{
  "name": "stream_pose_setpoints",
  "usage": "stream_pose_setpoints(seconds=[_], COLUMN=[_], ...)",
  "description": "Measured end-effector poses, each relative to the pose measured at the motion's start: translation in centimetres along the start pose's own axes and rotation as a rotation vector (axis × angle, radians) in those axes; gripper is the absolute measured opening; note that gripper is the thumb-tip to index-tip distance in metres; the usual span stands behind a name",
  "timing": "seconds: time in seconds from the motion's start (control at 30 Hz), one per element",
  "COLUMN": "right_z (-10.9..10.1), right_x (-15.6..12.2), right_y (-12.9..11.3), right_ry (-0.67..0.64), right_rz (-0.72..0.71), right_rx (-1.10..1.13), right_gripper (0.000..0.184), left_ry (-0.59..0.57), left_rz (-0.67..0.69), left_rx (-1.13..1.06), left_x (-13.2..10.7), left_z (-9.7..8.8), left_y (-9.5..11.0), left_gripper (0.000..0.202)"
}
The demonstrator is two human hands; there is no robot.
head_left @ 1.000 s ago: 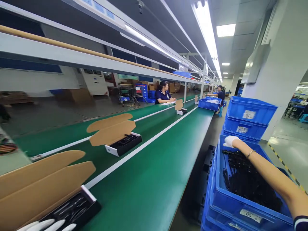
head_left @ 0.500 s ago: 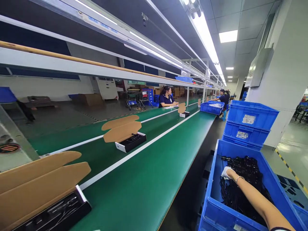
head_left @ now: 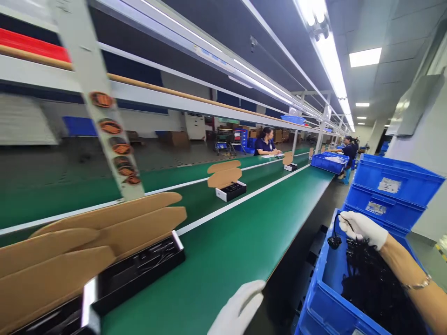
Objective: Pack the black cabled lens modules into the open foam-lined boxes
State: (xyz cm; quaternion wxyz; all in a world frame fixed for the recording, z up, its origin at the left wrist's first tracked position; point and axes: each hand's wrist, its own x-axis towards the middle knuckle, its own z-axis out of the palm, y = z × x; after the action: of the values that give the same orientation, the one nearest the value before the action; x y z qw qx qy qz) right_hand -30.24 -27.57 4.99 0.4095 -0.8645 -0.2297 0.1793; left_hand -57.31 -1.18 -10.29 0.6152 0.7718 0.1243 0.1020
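A: Status?
B: We've a black cable (head_left: 334, 242) pinched in our right hand (head_left: 363, 229), above the blue bin (head_left: 316, 300); dark pile (head_left: 375, 288) remains below.
A: Left hand (head_left: 233, 311)?
B: Fingers apart, nothing held, by the green table (head_left: 223, 246) edge. Nearby boxes (head_left: 146, 278) hold black parts (head_left: 160, 253); lids (head_left: 150, 227) not closed.

The right hand (head_left: 363, 229) is holding a black cable (head_left: 334, 242) over a blue bin (head_left: 335, 304); the left hand (head_left: 239, 309) is showing by the tabletop (head_left: 209, 251) edge.

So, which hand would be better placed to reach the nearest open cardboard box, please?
Probably the left hand, being nearer that box; the right hand holds a black cable over the blue plastic crate.
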Motion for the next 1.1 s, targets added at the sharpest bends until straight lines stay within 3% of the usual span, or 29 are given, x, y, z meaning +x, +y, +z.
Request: stream_pose_setpoints(seconds=[0.07, 0.1, 0.2, 0.27, 0.33, 0.4, 0.47, 0.53, 0.6, 0.63, 0.73, 0.87, 1.0, 1.03, 1.1], right_z=[2.4, 4.0, 9.6, 13.4, 16.9, 20.6, 24.8, 29.6, 34.2, 36.3, 41.1, 43.6, 42.7, 42.2, 40.9], right_x=[-2.1, -3.2, -6.3, -7.8, -8.3, -7.5, -5.1, -1.3, 3.3, 5.6, 11.4, 14.5, 12.4, 11.0, 7.5], right_y=[-3.6, -5.2, -8.8, -10.2, -11.5, -13.5, -16.7, -21.1, -25.9, -28.1, -33.2, -36.0, -35.6, -34.9, -32.9], right_ry=[-0.164, -0.254, -0.519, -0.636, -0.679, -0.700, -0.727, -0.643, -0.199, -0.066, 0.150, 0.178, 0.149, 0.069, -0.242], right_rz=[-0.107, -0.174, -0.324, -0.414, -0.602, -0.806, -0.923, -0.995, -1.050, -1.045, -0.972, -0.939, -0.933, -0.913, -0.829], right_rx=[0.142, 0.206, 0.237, 0.040, -0.257, -0.463, -0.514, -0.492, -0.348, -0.269, -0.099, -0.043, -0.011, 0.010, 0.033], right_gripper=[0.046, 0.046, 0.045, 0.043, 0.035, 0.025, 0.021, 0.021, 0.025, 0.023, 0.032, 0.033, 0.020, 0.020, 0.027], left_ry=[0.009, 0.000, -0.067, -0.013, 0.186, 0.410, 0.546, 0.651, 0.714, 0.731, 0.723, 0.645, 0.657, 0.693, 0.754], left_rz=[-0.028, -0.057, -0.060, -0.039, -0.028, 0.020, 0.146, 0.261, 0.296, 0.282, 0.189, 0.160, 0.257, 0.258, 0.230], left_rx=[-0.135, -0.345, -0.941, -1.156, -1.239, -1.242, -1.133, -0.990, -0.916, -0.918, -0.932, -0.885, -0.986, -1.038, -1.116], left_x=[0.8, 1.1, 1.2, 0.1, -1.8, -4.3, -6.7, -8.6, -9.9, -10.3, -11.1, -11.5, -11.2, -11.0, -10.6], left_z=[2.4, 3.2, 2.9, 0.4, -3.3, -7.2, -10.6, -13.2, -15.0, -15.7, -17.2, -18.6, -19.1, -19.1, -19.0], left_y=[1.3, 1.9, 3.3, 3.9, 4.3, 4.4, 4.3, 4.0, 3.4, 3.1, 1.6, 0.3, 0.7, 0.9, 1.2], left_gripper=[0.055, 0.062, 0.069, 0.063, 0.052, 0.040, 0.033, 0.030, 0.034, 0.035, 0.038, 0.045, 0.031, 0.031, 0.035])
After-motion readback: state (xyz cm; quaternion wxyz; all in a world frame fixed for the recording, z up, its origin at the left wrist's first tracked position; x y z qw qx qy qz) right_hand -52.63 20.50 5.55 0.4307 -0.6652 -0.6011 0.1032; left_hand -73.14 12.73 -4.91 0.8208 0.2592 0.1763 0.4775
